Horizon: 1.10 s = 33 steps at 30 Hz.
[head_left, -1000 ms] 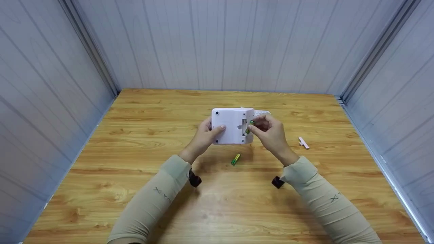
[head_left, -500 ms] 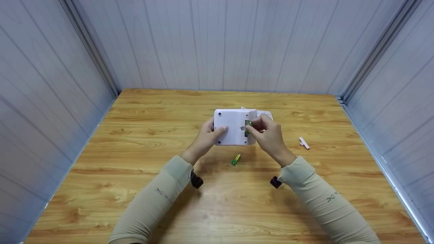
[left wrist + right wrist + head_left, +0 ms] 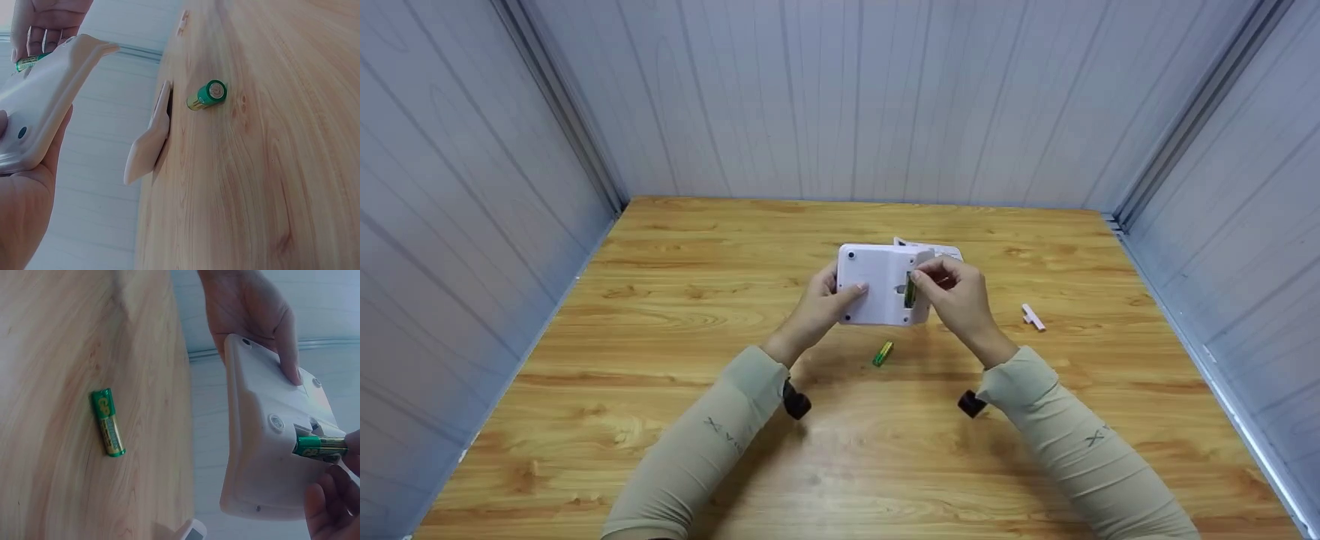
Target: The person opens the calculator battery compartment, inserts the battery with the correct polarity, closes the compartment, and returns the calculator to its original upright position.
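My left hand [image 3: 819, 304] grips a white calculator [image 3: 877, 296] by its left side, thumb on the underside, which faces me. An uncovered battery slot lies near its right edge. With thumb and fingers, my right hand [image 3: 960, 296] pinches one end of a green and gold battery [image 3: 320, 446]. Its other end sits in the slot, and in the right wrist view the pinched end stands a little proud. A second such battery [image 3: 883, 353] lies on the table below the calculator. The calculator's front is hidden.
Behind the held calculator, another white calculator [image 3: 949, 250] lies on the wooden table [image 3: 720, 255], partly hidden. A small white battery cover [image 3: 1033, 317] lies to the right. Pale panel walls [image 3: 825, 105] stand at the back and both sides.
The battery in my right hand has moved from over the slot into it, now lined up along it. The held calculator has shifted slightly right and towards me.
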### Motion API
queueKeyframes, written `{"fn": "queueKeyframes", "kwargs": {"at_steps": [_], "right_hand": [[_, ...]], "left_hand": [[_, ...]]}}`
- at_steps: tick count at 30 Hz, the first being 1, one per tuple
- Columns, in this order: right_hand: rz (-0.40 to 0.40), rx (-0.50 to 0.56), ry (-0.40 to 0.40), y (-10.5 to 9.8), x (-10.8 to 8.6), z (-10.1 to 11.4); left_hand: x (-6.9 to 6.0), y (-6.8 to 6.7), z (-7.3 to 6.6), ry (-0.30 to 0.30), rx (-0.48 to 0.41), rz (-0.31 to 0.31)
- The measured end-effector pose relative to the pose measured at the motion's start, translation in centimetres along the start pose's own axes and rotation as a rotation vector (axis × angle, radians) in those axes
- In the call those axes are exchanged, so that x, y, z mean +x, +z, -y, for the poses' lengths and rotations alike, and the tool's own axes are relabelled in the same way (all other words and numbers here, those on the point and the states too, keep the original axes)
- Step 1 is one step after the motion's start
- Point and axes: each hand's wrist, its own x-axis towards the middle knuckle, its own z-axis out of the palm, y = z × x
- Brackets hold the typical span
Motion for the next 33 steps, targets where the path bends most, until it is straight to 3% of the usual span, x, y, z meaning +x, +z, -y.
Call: {"fn": "queueKeyframes", "kwargs": {"at_steps": [7,11,15,22,30,33], "right_hand": [[0.002,-0.002,0.203,-0.50,0.44,0.06],[0.057,0.026,0.326,-0.82,0.71,-0.01],[0.111,0.067,0.373,-0.87,0.85,-0.14],[0.070,-0.004,0.330,-0.66,0.75,0.20],[-0.003,-0.104,0.137,-0.16,0.25,-0.12],[-0.012,-0.131,0.108,-0.13,0.15,-0.36]], "left_hand": [[-0.04,-0.06,0.05,-0.004,0.008,-0.001],[-0.05,-0.11,0.03,0.007,-0.001,-0.005],[-0.02,-0.09,0.09,0.002,-0.011,-0.007],[0.03,-0.10,0.18,-0.003,-0.032,-0.009],[0.06,0.00,0.01,-0.003,-0.060,-0.005],[0.01,0.00,0.03,-0.007,-0.063,-0.004]]}}
